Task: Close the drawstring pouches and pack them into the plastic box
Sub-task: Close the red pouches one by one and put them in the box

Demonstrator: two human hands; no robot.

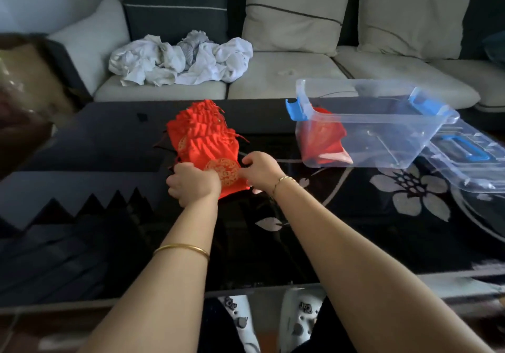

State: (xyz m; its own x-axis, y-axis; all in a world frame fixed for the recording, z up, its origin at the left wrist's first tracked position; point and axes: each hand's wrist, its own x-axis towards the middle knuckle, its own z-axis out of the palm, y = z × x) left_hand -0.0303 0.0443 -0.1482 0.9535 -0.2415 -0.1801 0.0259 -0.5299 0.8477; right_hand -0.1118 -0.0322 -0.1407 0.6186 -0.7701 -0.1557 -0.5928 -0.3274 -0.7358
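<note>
A stack of red drawstring pouches (203, 131) with gold round emblems lies on the black glass table (109, 144). My left hand (192, 184) grips the near left edge of the nearest pouch (224, 173). My right hand (259, 170) pinches that pouch at its right side, fingers curled. A clear plastic box (382, 131) with blue latches stands to the right, tilted on its lid. Red pouches (323, 142) lie inside the box at its left end.
The box's clear lid (470, 158) with a blue handle lies under the box's right side. A sofa (287, 73) with crumpled white cloth (180, 60) runs behind the table. Brown items sit at the far left.
</note>
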